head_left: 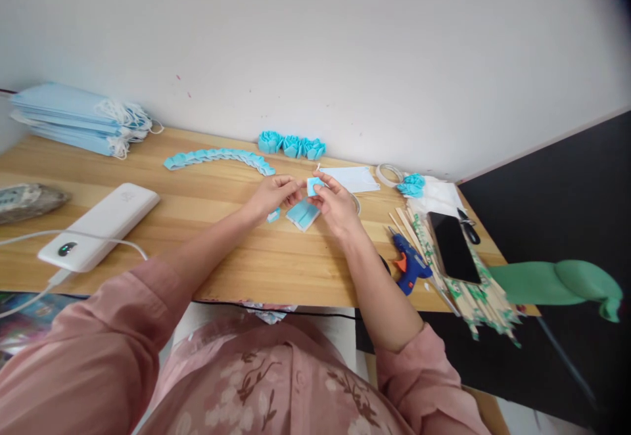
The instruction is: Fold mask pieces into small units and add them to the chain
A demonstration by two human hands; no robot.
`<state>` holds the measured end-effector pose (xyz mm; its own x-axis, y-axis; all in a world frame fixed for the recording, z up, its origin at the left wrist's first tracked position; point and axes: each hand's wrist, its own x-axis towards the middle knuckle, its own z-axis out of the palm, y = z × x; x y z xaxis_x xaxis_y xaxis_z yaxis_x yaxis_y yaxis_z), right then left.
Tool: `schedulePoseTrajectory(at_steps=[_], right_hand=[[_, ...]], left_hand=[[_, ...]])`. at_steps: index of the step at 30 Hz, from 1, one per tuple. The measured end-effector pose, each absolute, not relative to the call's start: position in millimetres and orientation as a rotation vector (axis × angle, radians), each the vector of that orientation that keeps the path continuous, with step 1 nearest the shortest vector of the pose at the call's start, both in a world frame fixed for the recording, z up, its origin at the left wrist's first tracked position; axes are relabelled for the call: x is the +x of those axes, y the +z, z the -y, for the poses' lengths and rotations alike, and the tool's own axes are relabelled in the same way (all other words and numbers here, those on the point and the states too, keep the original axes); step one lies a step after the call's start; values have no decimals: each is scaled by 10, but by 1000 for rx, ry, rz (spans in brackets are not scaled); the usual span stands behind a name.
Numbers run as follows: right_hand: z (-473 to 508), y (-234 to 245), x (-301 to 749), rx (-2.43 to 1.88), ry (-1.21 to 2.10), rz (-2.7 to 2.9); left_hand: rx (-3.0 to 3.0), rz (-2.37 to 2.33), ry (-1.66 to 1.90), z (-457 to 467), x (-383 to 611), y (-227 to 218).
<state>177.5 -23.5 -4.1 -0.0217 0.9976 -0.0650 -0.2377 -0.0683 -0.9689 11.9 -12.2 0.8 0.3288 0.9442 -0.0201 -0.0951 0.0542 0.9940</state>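
Between thumb and fingers, my right hand (pixel 336 204) pinches a small folded piece of blue mask fabric (pixel 312 187) with a white edge, raised over the table. Just left of it is my left hand (pixel 277 196), its fingertips pressed together; whatever they may hold is too small to make out. Below the hands lie a cut pleated piece of blue mask (pixel 302 215) and a smaller blue scrap (pixel 273 215). A flat face mask (pixel 350 179) lies behind my right hand, and a roll of tape (pixel 355 205) is partly hidden by it.
Blue fabric flowers (pixel 292 146) and a folded blue strip (pixel 221 155) lie toward the wall. Stacked masks (pixel 69 116) and a cabled power bank (pixel 101 225) are left. A blue glue gun (pixel 410 261), wrapped chopsticks (pixel 473 303) and a phone (pixel 452 246) sit right.
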Motion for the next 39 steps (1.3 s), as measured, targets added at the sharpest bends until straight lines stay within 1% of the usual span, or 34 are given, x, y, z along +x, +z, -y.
schedulePoseTrajectory(at_steps=[2, 4, 10, 25, 39], right_hand=[[240, -11, 1796, -1009, 1511, 909], [246, 2, 1810, -973, 1579, 884], [245, -22, 1794, -1017, 1582, 912], [254, -75, 1727, -1145, 1272, 1130], [291, -41, 1700, -1185, 1182, 1162]], left_hand=[[1224, -886, 996, 116, 113, 12], [1213, -871, 996, 112, 114, 10], [1262, -874, 943, 126, 124, 25], [1316, -885, 916, 88, 132, -24], [1286, -911, 905, 100, 154, -14]])
